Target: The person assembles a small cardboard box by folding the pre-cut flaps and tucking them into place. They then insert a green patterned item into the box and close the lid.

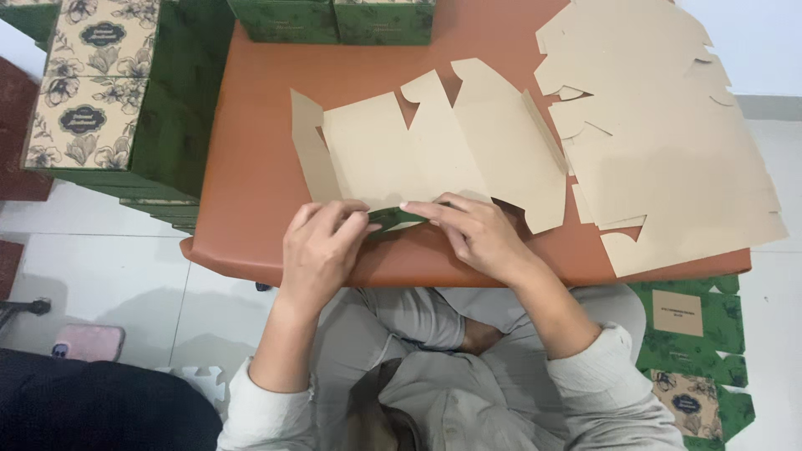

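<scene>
Both hands, left [322, 250] and right [478, 235], pinch the near flap of my flat box blank [434, 150] on the brown table [251, 167]; white floor tiles [109, 267], seemingly.

Matt kraft card on a smooth, leathery tabletop

The flat box blank [434, 150] and the stack of blanks [668, 142] look like plain brown matt cardboard, the table [251, 167] has a smooth, slightly shiny rust-brown cover, and the folded boxes [92, 83] are printed card, green and tan.
</scene>
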